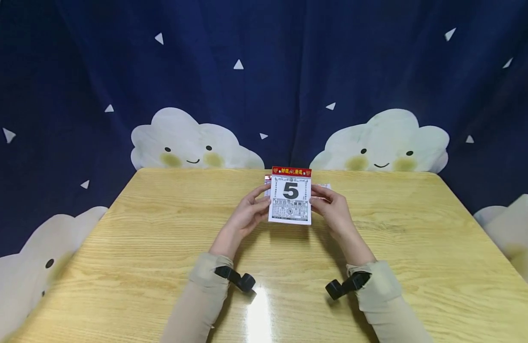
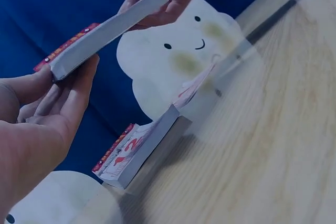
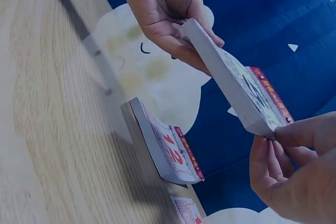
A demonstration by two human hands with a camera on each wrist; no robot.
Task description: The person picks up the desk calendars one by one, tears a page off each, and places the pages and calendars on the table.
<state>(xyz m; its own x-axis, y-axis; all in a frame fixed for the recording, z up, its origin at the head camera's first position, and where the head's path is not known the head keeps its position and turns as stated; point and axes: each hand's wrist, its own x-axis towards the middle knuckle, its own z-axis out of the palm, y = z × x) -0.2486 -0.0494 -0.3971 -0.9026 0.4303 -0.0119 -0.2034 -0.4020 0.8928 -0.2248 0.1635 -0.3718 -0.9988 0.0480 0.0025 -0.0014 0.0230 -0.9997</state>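
Both hands hold a thick tear-off calendar (image 1: pixel 289 209) with a red header and a large black 5 on its top page. My left hand (image 1: pixel 247 212) pinches its left edge, thumb at the side and fingers towards the back. At the opposite edge, my right hand (image 1: pixel 334 212) grips it between thumb and fingers. The pad is raised over the table, its face tilted towards the head camera. Below it lies a second tear-off calendar (image 3: pixel 170 153) with a red 12, seen in both wrist views and mostly hidden in the head view.
A printed paper sheet (image 3: pixel 185 209) lies beside the second calendar, its edge showing behind my right hand in the head view. The wooden table (image 1: pixel 161 228) ends at a dark blue curtain (image 1: pixel 281 81) with smiling clouds. Each wrist wears a black camera strap.
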